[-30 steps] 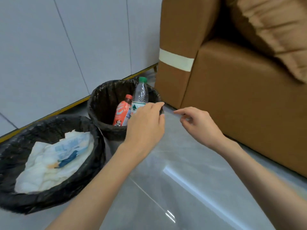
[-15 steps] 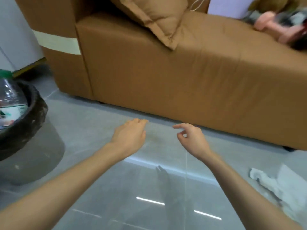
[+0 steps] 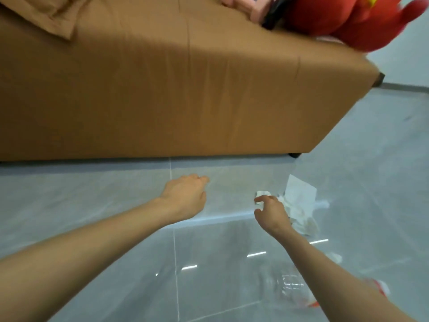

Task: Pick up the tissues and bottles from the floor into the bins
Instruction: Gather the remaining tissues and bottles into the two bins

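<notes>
In the head view, the crumpled tissues (image 3: 300, 202) lie on the grey floor (image 3: 92, 205) in front of the sofa (image 3: 185, 101), toward its right end and a little out from its base. One sheet stands up stiffly from the heap and the rest is wadded flat. The right hand (image 3: 271, 213) hovers at the heap's left edge. Its grip is spread, thumb and forefinger apart and curved, holding nothing; whether a fingertip already touches paper I cannot tell. The left hand (image 3: 185, 196) hangs nearer the sofa's middle, fingers loosely bent, also empty.

The tissues should weigh almost nothing and will crush and tear easily. A gathering pinch into the thick wadded middle looks safer than tugging the upright sheet, which could come away alone.

Farther out from the sofa, a clear bottle (image 3: 290, 284) lies on its side, partly hidden by the right forearm and blurred. It looks empty, so light, smooth and liable to roll; a wrap around its body would suit. A small tissue scrap (image 3: 335, 256) lies between the bottle and the heap.
</notes>
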